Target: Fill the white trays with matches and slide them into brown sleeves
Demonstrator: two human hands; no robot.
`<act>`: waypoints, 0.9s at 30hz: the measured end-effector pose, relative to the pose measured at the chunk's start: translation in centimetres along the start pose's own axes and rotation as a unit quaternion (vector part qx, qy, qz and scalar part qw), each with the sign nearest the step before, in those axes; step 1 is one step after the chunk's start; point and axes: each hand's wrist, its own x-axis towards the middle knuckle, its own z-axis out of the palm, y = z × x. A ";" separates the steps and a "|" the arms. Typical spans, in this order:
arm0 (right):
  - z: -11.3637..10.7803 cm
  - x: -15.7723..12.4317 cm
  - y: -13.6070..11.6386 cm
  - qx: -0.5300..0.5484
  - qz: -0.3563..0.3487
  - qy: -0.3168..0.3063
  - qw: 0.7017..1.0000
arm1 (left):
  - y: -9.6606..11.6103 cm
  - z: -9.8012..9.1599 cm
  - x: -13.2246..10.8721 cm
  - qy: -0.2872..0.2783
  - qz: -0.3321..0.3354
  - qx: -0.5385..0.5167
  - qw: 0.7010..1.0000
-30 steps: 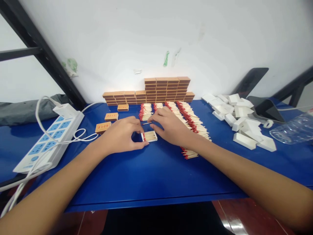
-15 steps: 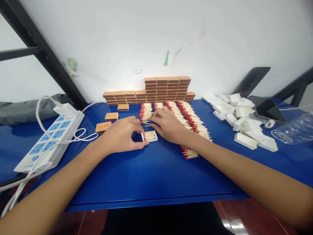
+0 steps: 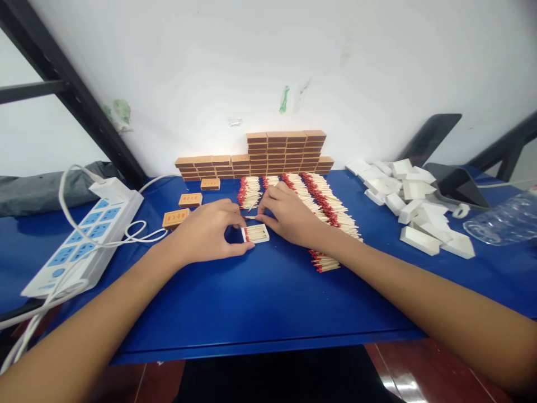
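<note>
A small white matchbox tray (image 3: 262,237) with several red-tipped matches in it lies on the blue table. My left hand (image 3: 210,232) holds its left end between thumb and fingers. Just behind the tray, my right hand (image 3: 287,215) pinches matches (image 3: 250,217) between thumb and fingertips, their red heads pointing left. Rows of loose matches (image 3: 249,192) lie behind and beside my right hand, and its wrist partly covers the longest rows (image 3: 333,204).
Closed matchboxes (image 3: 285,151) are stacked against the wall. Three orange matchboxes, one nearest (image 3: 175,218), stand left. A power strip (image 3: 86,235) with white cables is at far left. White trays (image 3: 419,240) are heaped right, beside a clear plastic bottle (image 3: 503,221).
My right hand has moved slightly down and left, drawing the matches it pinches away from the row behind. The left hand keeps its hold on the tray. The view has shifted slightly.
</note>
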 end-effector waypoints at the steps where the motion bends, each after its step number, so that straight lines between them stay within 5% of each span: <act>1: -0.1 0.0 0.0 0.000 0.002 -0.004 1.000 | 0.0 0.0 0.0 0.000 0.001 -0.001 1.000; 10: -2.0 -0.5 -0.1 0.005 0.013 -0.023 1.000 | 0.2 -0.1 -0.1 0.003 -0.003 -0.001 1.000; 27: -0.8 -0.4 -0.5 0.001 0.003 -0.010 1.000 | 0.0 -0.1 -0.1 0.003 0.006 0.001 1.000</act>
